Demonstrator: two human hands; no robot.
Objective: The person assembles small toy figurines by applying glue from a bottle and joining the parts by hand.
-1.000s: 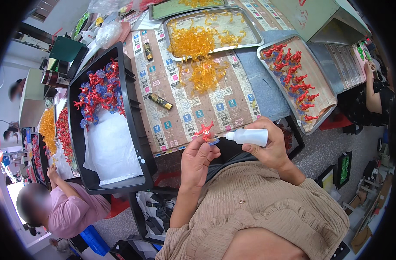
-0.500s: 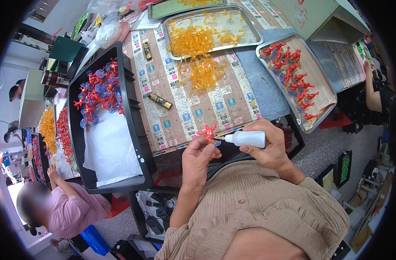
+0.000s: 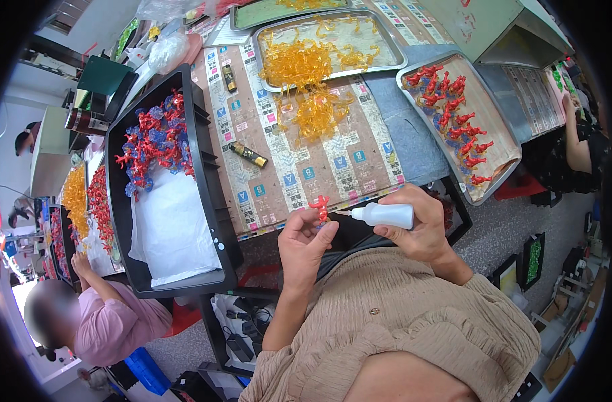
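Observation:
Between the thumb and fingers of my left hand (image 3: 304, 246) is a small red plastic figure (image 3: 321, 205), held upright at the table's front edge; a bit of blue shows low on it. My right hand (image 3: 418, 224) grips a white squeeze bottle (image 3: 386, 215) lying sideways, its thin nozzle pointing left at the figure. Whether the tip touches the figure is too small to tell. Yellow translucent plastic pieces (image 3: 319, 114) are heaped on the table beyond my hands, spilling from a metal tray (image 3: 393, 61).
A black crate (image 3: 209, 194) at left holds red and blue figures (image 3: 155, 137) and white paper. Another metal tray (image 3: 497, 144) at right carries rows of red and blue figures. Two dark cylinders (image 3: 248, 155) lie on the printed table cover (image 3: 279, 194). A person in pink (image 3: 118, 318) sits at left.
The red figure has turned in my left fingers and now stands more upright, showing less blue. My right hand and the bottle have shifted slightly right, away from it.

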